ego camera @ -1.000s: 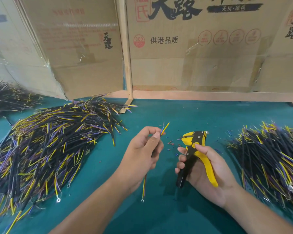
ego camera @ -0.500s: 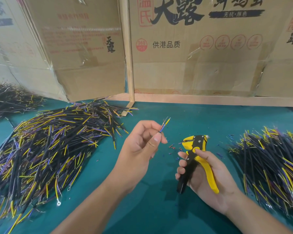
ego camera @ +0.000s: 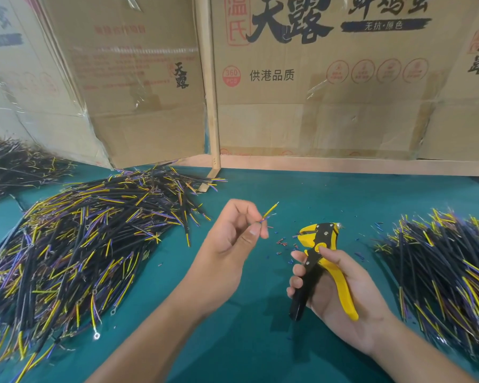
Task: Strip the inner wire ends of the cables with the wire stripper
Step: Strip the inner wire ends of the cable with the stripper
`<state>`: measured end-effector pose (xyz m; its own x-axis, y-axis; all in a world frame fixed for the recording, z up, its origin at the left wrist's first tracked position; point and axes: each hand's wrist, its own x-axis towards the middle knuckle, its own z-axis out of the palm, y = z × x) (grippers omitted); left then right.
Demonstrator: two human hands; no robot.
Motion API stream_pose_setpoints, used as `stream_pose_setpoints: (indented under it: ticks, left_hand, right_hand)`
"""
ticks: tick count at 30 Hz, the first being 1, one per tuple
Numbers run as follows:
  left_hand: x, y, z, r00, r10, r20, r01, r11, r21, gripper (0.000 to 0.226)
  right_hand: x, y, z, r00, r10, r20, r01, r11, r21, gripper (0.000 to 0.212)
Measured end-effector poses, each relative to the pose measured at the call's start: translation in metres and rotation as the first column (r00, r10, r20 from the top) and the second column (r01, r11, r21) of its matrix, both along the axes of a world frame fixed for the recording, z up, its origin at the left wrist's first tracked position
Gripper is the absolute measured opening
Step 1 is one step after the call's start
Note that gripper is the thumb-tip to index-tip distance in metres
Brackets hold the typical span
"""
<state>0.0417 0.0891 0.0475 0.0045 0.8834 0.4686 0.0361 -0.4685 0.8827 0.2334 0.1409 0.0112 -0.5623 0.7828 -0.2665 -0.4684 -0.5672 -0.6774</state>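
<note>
- Here, left hand (ego camera: 233, 239) pinches the cable (ego camera: 268, 214) — thin, light, limp; I'd grip close behind its wire ends.
- Right hand (ego camera: 340, 288) wraps the wire stripper (ego camera: 320, 261), beside it over the table (ego camera: 260, 341).

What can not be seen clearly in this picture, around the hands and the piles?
- Cable in the left hand, head view: the hand covers everything except the yellow tip.
- Wire stripper in the right hand: the blades are too small to judge.
- Right pile: the frame edge cuts it off.
- Left pile: the left and bottom edges cut it off.
- Insulation scraps: too small to count.
</note>
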Motion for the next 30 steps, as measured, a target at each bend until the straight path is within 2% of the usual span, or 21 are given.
stream_pose_setpoints:
  ticks: [3, 6, 18, 30]
  left_hand:
    - [0.0010, -0.0020, 0.0035, 0.999, 0.035, 0.009, -0.035, 0.999, -0.033, 0.013]
    - [0.0039, -0.0043, 0.0063, 0.998, 0.064, 0.008, -0.064, 0.998, 0.002, 0.013]
    - [0.0052, -0.0074, 0.0060, 0.999, 0.005, -0.034, -0.005, 1.000, 0.013, 0.012]
    - [0.0031, -0.0034, 0.0052, 0.979, 0.151, -0.137, -0.145, 0.988, 0.055, 0.027]
  right_hand:
    - [0.0004, -0.0004, 0.0004, 1.000, 0.013, -0.004, -0.013, 1.000, 0.006, 0.052]
    - [0.0004, -0.0009, 0.0011, 1.000, 0.019, -0.002, -0.019, 1.000, 0.012, 0.049]
    - [0.0010, -0.0007, 0.0002, 1.000, 0.023, -0.008, -0.023, 1.000, 0.010, 0.049]
    - [0.0004, -0.0013, 0.0016, 1.000, 0.019, -0.002, -0.019, 1.000, -0.004, 0.047]
